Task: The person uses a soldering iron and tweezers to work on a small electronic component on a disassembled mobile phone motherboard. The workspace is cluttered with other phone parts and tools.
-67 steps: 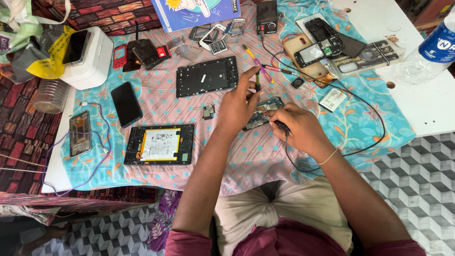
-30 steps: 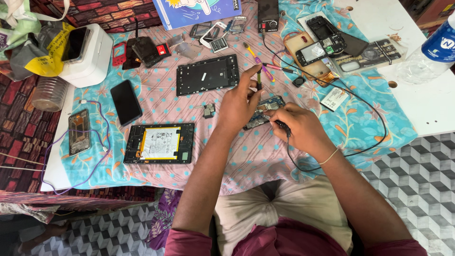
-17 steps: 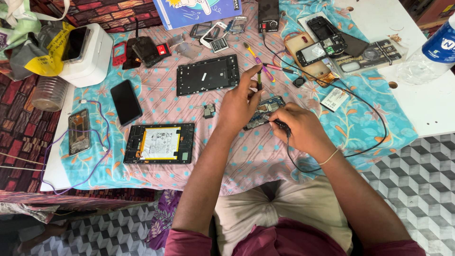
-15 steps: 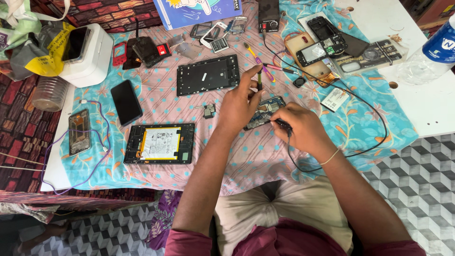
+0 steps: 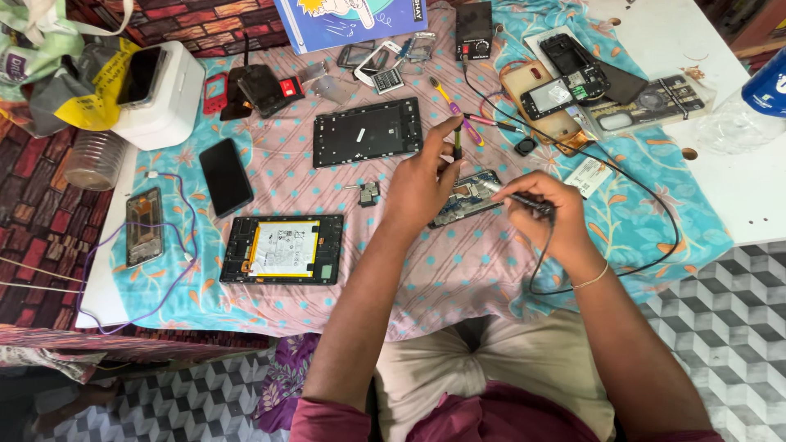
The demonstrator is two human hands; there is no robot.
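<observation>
A small blue circuit board [image 5: 468, 196] lies on the patterned cloth [image 5: 458, 270] in front of me. My left hand [image 5: 419, 187] rests beside it and pinches a thin dark tool [image 5: 458, 141] that stands upright. My right hand [image 5: 547, 211] grips a black corded soldering iron [image 5: 529, 203], with its tip pointing left toward the board. The iron's black cord [image 5: 655, 221] loops off to the right and back up the table.
An opened tablet with its battery showing [image 5: 283, 249] lies at the left, a black tablet frame [image 5: 367, 131] behind it. Phones [image 5: 225, 176], phone parts, a small tweezer-like part [image 5: 368, 193], a white box [image 5: 164, 94], a purple cable [image 5: 176, 270] and a bottle [image 5: 765, 86] surround the work spot.
Both hands stay on the board. The left hand's tool has tilted a little more upright; the right hand has barely shifted.
</observation>
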